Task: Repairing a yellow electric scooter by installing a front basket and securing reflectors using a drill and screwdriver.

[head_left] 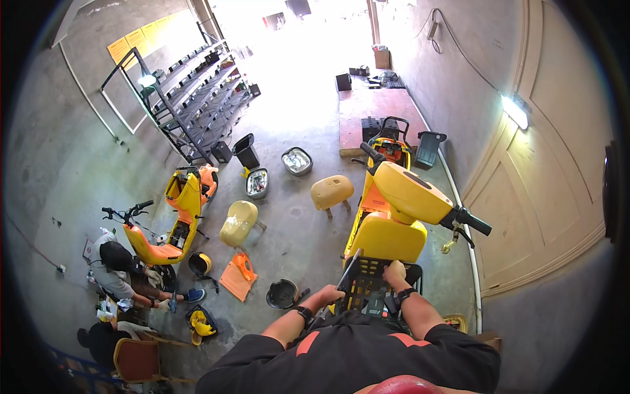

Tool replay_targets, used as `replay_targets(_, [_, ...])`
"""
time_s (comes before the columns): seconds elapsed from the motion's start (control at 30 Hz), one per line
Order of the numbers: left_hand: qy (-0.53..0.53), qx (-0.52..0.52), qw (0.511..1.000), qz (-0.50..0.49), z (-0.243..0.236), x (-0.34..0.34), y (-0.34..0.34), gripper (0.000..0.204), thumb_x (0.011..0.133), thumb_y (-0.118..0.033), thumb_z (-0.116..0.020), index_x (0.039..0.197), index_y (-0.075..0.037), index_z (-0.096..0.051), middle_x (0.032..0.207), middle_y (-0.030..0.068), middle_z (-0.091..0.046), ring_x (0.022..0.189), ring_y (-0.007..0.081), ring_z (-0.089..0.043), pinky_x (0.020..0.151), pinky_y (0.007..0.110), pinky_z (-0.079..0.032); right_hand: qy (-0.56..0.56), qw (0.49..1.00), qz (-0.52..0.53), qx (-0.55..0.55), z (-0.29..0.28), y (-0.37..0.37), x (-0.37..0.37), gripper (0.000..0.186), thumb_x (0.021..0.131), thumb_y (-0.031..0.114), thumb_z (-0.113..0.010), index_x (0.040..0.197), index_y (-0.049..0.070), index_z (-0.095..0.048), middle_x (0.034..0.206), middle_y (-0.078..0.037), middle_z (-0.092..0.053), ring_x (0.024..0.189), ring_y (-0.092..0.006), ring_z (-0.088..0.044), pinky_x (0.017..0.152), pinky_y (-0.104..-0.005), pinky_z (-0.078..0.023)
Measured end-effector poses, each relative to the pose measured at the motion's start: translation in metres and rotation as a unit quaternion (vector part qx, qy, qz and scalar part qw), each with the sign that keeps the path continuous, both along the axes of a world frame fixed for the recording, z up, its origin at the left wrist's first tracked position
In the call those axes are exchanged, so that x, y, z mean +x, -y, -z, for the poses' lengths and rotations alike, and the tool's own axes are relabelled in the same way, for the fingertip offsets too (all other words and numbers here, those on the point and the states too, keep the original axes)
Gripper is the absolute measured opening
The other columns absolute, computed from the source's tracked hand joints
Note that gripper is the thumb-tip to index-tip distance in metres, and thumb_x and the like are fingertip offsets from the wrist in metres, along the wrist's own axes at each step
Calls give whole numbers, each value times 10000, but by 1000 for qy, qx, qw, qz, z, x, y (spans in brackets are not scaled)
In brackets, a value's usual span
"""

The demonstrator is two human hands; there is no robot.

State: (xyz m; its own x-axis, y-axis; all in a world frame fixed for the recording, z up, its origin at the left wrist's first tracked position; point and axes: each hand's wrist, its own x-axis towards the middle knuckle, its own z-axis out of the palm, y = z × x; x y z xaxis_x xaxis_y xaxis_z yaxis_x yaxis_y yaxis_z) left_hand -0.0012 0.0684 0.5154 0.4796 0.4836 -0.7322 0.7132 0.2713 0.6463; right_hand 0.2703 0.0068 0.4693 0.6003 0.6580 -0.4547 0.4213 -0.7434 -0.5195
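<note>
On the yellow scooter (387, 238), the black basket (358, 282) is apparently steadied between left hand (329, 295) and right hand (395, 273); whether their fingers are closed cannot be told.

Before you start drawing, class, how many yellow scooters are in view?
2. The nearer scooter is right of centre; the other scooter is at the left, beside a co-worker in a dark cap. Bright glare at the top could hide more.

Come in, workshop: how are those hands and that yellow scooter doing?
Left hand at grey rod, grip unclear. Right hand at black basket. Yellow scooter standing upright. Nothing visibly blocking either hand.
</note>
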Motion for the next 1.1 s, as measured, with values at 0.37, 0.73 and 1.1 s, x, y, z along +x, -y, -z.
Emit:
replay_targets(0.37, [19, -8, 999, -36, 4, -5, 5, 171, 704, -214, -610, 633, -63, -572, 517, 6, -439, 408, 109, -367, 390, 266, -254, 139, 990, -21, -23, -43, -1, -22, 251, 798, 262, -634, 854, 24, -690, 902, -177, -662, 871, -331, -642, 742, -408, -515])
replay_targets(0.73, [31, 5, 998, -48, 8, -4, 11, 192, 721, -229, -615, 644, -59, -568, 526, 4, -449, 420, 112, -376, 395, 275, -261, 169, 984, -57, -8, -31, 0, -17, 204, 795, 197, -592, 839, 27, -695, 864, -171, -668, 830, -323, -654, 731, -405, -519])
replay_targets(1.1, [13, 3, 1000, -27, 0, -2, 6, 195, 691, -209, -610, 652, -19, -594, 572, 31, -514, 470, 130, -449, 437, 282, -348, -331, 888, 255, 194, 21, 5, -10, 232, 900, 235, -559, 926, 8, -599, 748, -89, -661, 569, -211, -618, 468, -326, -449])
